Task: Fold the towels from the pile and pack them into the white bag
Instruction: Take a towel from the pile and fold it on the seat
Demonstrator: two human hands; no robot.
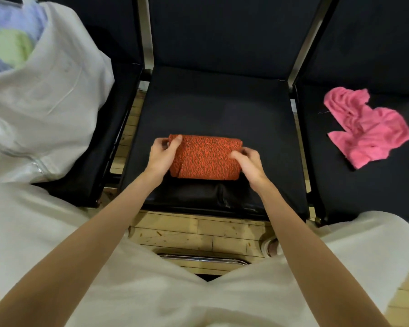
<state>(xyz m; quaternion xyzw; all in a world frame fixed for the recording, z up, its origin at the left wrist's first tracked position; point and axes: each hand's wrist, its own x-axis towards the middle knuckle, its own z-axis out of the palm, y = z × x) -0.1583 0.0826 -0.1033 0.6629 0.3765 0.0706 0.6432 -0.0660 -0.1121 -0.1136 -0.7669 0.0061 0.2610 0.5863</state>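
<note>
An orange towel (207, 158), folded into a compact rectangle, lies on the middle black seat (210, 109). My left hand (162, 155) grips its left end, thumb on top near the far corner. My right hand (249, 161) pinches its right end with curled fingers. The white bag (45, 95) stands open on the left seat, with lilac and pale green towels (7, 43) showing inside it. A crumpled pink towel (366, 126) lies on the right seat.
Three black padded seats stand in a row with metal frame bars (147, 34) between the backrests. Wooden floor (198, 234) shows below the seat fronts. My legs in pale trousers fill the bottom of the view.
</note>
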